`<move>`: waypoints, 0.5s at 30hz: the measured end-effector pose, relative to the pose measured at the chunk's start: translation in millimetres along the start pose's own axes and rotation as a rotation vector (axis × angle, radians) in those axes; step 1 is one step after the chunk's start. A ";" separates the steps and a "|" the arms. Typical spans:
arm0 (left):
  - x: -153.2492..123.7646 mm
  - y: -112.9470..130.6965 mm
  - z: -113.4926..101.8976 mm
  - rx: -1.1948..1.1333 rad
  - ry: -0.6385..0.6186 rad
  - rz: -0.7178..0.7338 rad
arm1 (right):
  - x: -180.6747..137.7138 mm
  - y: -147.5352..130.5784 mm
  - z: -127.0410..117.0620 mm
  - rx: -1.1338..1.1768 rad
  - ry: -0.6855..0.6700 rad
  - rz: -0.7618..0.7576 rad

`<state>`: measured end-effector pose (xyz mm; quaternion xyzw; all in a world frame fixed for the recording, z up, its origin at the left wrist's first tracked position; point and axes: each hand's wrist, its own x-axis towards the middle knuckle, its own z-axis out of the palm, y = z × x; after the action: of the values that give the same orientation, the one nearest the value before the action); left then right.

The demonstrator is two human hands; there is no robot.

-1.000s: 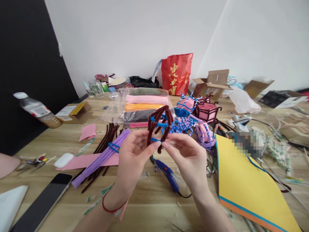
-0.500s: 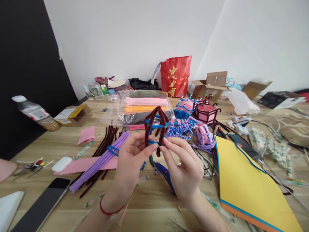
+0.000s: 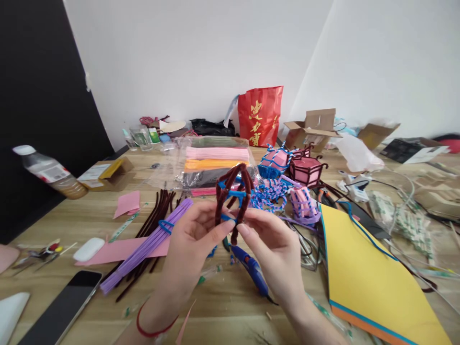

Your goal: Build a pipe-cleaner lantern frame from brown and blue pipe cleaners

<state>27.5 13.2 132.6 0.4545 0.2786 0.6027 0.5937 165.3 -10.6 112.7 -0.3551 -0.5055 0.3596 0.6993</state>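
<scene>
Left hand (image 3: pixel 190 242) and right hand (image 3: pixel 276 247), thumbs and fingers pinched together, hold one brown-and-blue frame (image 3: pixel 239 193) above the middle of the table (image 3: pixel 219 311). One blue tool (image 3: pixel 254 272) lies below. One purple bundle (image 3: pixel 147 245) sits left; one yellow sheet (image 3: pixel 373 268) has its edge just right of the right forearm. Bare tabletop opens between the wrists.

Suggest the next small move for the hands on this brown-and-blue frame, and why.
Probably a gentle pinch by the right hand, pressing the brown leg to the lower blue strip while the left hand steadies the frame. The right hand sits at that corner, the leg's end pokes out below the strip, and I can't tell whether the joint is fixed.
</scene>
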 end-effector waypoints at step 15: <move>-9.0 6.0 10.4 0.043 0.059 0.077 | 0.0 7.8 2.0 0.350 0.042 0.261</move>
<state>32.8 1.5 140.4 0.4597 0.2912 0.6321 0.5517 162.3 -6.6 106.5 -0.2979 -0.3706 0.5219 0.7082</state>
